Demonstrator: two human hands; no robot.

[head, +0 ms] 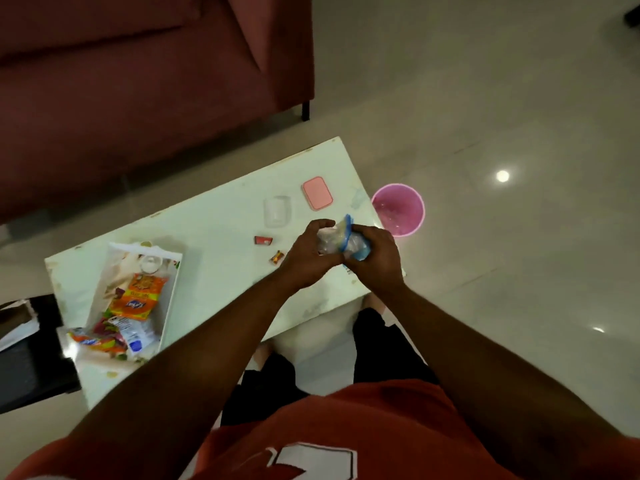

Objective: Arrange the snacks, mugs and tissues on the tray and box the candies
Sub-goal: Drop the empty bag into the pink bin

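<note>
A white table [214, 230] crosses mid-frame. Left hand [308, 254] and right hand [375, 261] both clutch a clear bag [329, 239], its blue edge running up-down in frame.

A dark red sofa [138, 81] stands far left on a glossy pale floor [485, 98]. A pink bin [414, 220] stands just right of the white bench [214, 237]. Further right, a glare [502, 176] shines on the floor.

Maroon sofa [138, 81], pink bucket [398, 209], white table [214, 230]

The table [214, 244] holds tray [168, 299], candies [263, 240], pink lid [317, 193], clear box [277, 211].
</note>
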